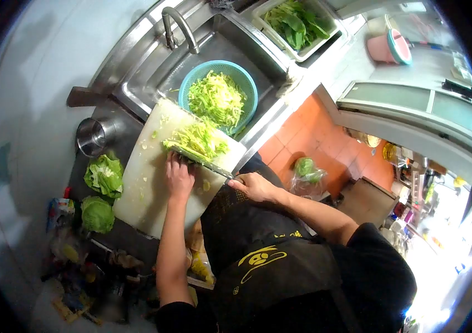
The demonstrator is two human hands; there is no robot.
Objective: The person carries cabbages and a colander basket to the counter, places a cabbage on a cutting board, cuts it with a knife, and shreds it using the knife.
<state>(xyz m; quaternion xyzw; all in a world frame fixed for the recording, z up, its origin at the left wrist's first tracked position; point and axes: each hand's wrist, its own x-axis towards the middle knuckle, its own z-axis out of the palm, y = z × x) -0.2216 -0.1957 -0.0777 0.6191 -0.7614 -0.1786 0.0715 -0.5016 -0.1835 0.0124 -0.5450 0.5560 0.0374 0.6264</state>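
Observation:
Wrapped round the handle of a knife (205, 163) is my right hand (255, 186), at the right edge of the white cutting board (141, 188). The blade lies along the near side of a pile of shredded cabbage (200, 140). On the board, my left hand (179, 173) rests with its fingertips at the blade and the shreds; whether it grips anything is hidden. Beyond the board, a blue-green colander (251, 89) in the sink holds more shredded cabbage (216, 97). Some shreds lie between the pile and the colander.
Left of the board are a cut cabbage (104, 176), a round cabbage (97, 215) and a metal container (93, 137). A faucet (179, 28) stands over the sink (153, 83). A white bin (302, 55) of green leaves is at the top. Bagged cabbage (307, 171) lies on the floor.

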